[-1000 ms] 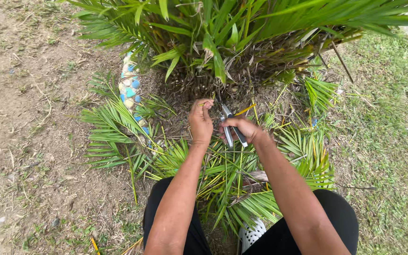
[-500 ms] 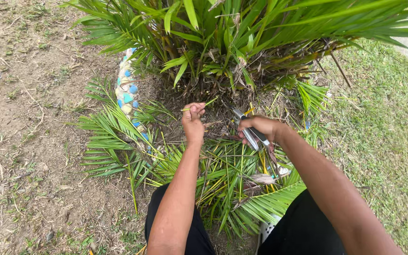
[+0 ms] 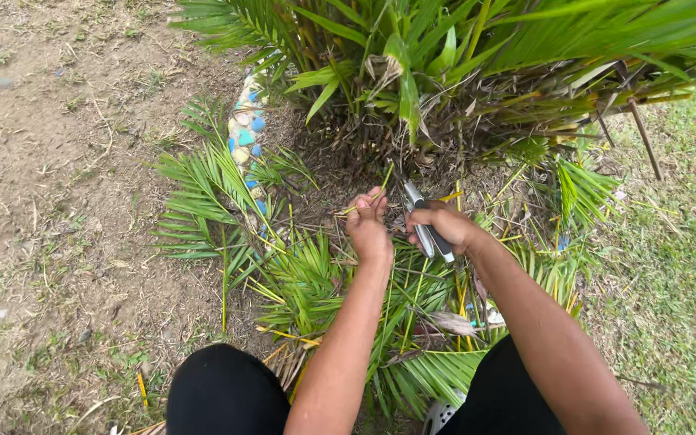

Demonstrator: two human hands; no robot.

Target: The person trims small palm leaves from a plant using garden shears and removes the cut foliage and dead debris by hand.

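Both hands closed: left hand (image 3: 366, 223) pinches stem (image 3: 368, 197), right hand (image 3: 445, 225) grips shears (image 3: 422, 217)

The shears (image 3: 422, 216) in the right hand (image 3: 447, 227) have bright, smooth metal blades and dark, matt handles. The left hand (image 3: 368, 225) pinches a thin, dry yellowish stem (image 3: 364, 203). Cut palm leaves (image 3: 316, 278) look smooth and slightly glossy. The soil (image 3: 50, 201) is rough, dry and matt. The edging stones (image 3: 245, 137) look smooth and painted.
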